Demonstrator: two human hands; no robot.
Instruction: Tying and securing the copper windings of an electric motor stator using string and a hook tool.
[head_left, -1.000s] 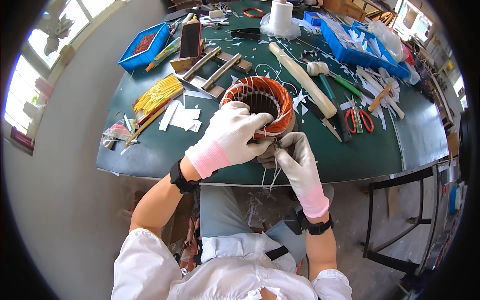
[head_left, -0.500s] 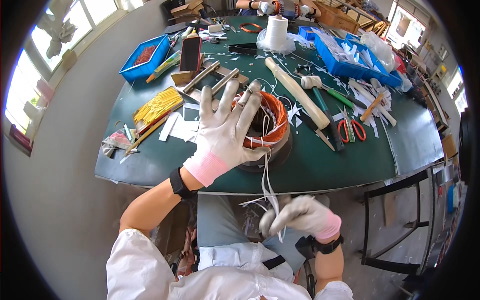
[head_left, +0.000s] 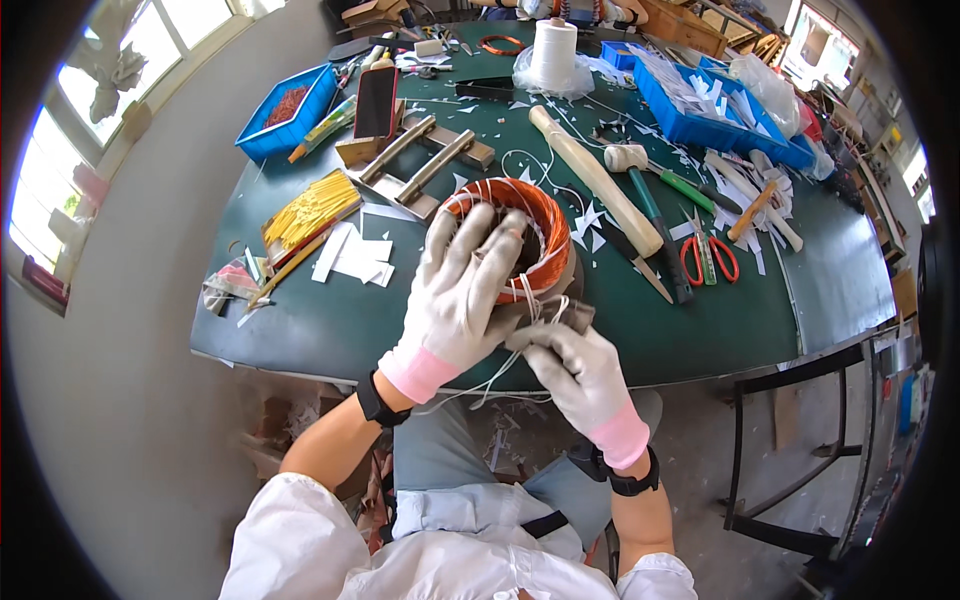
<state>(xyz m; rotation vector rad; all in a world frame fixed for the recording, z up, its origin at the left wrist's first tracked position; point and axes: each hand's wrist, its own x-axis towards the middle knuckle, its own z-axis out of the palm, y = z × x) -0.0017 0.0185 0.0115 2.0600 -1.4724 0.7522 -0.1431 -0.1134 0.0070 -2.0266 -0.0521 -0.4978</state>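
A copper-wound stator [head_left: 548, 235], its orange winding laced with white cord, stands near the table's front edge. My left hand [head_left: 450, 285], gloved in white with a pink cuff, is closed over its near left rim. Its fingers bend into the ring's opening and the thumb stays outside at the front. Right in front of the stator, my right hand [head_left: 580, 370] is closed on the white cord [head_left: 530, 290], which loops up to the winding. Loose cord ends hang below between both hands. The right fingertips are partly hidden and slightly blurred.
Left on the green table [head_left: 340, 320] lie yellow strips [head_left: 312, 215], a phone [head_left: 376, 103] and a metal two-bar frame [head_left: 420, 160]. At right are a wooden bat [head_left: 595, 180], a mallet [head_left: 640, 200], red-handled scissors [head_left: 708, 258] and a blue bin [head_left: 700, 125]. A cord spool [head_left: 553, 60] stands behind.
My right hand has risen from below the table edge to the stator's front with the cord. My left hand has moved down and its spread fingers have bent into the ring.
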